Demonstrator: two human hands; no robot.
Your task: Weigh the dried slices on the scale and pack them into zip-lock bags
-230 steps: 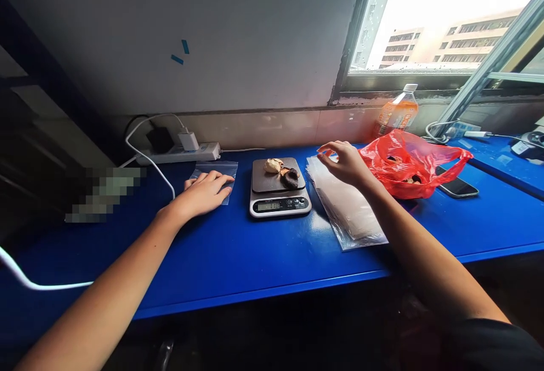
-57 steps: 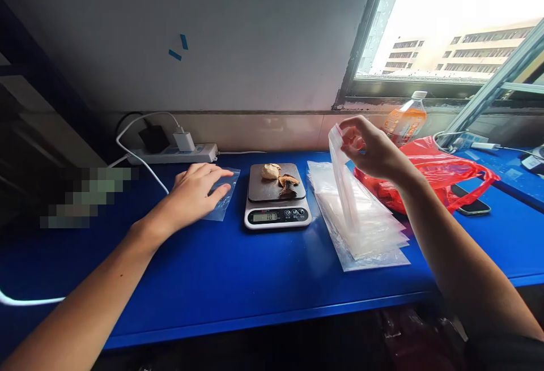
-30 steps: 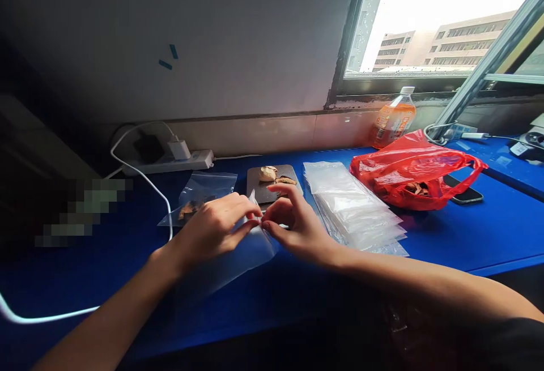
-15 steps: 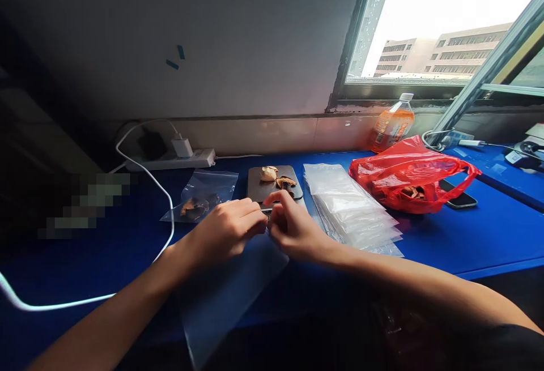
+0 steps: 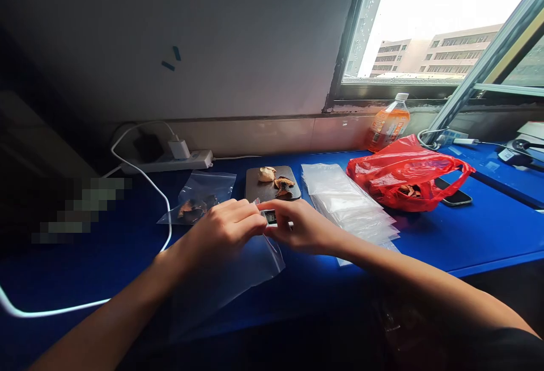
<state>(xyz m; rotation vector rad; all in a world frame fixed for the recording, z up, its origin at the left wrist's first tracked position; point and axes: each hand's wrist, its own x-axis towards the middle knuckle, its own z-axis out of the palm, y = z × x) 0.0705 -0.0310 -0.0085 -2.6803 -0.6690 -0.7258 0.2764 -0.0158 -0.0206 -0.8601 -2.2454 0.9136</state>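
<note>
My left hand (image 5: 229, 224) is closed on the top edge of a clear plastic bag (image 5: 242, 272), which hangs down toward the table's front edge. My right hand (image 5: 295, 224) meets it there, thumb and index finger curved together at the bag's edge; their tips are partly hidden. Just beyond my hands is a flat kitchen scale (image 5: 253, 190), its small display (image 5: 270, 216) showing between my right thumb and index finger. A pale rounded dried piece (image 5: 266, 174) and a dark brown curled dried piece (image 5: 284, 186) rest on the scale.
Left of the scale lies a clear bag (image 5: 221, 181) with brown dried pieces. To the right are stacked clear bags (image 5: 340, 190), a red carrier bag (image 5: 391, 173), a phone (image 5: 457, 195) and a bottle (image 5: 389, 124). A white cable (image 5: 147, 173) runs from a power strip (image 5: 195, 160).
My right index finger has straightened toward my left hand, uncovering the scale's display. The held bag's lower part has swung up and spread rightward. The view has shifted slightly.
</note>
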